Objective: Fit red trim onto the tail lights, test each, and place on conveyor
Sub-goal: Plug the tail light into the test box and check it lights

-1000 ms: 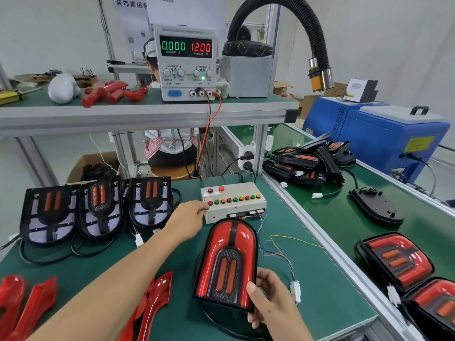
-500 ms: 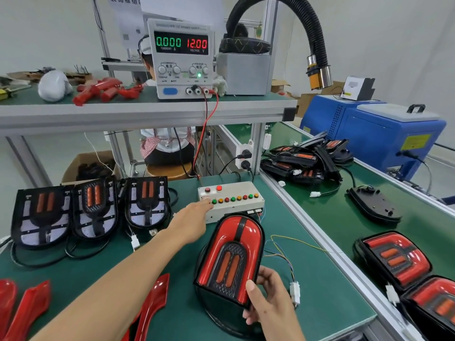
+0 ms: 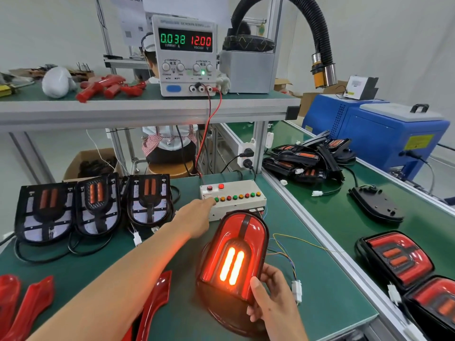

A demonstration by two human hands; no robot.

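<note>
— Where are we reaching with the left hand (image 3: 194, 221)?
— We are stretching the left arm forward, fingers extended, fingertips pressing a button on the switch box (image 3: 234, 198).
— And the right hand (image 3: 273, 295)?
— We are gripping the tail light (image 3: 234, 254) at its lower corner, thumb in front.

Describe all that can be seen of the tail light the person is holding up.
The tail light is an arch-shaped unit with a glossy red trim face, a dark centre stripe and a black plastic rim. Two vertical bars in its middle glow bright orange-red. It stands tilted, nearly upright, on the green mat in front of the white button box. The right hand grips its lower right corner.
</note>
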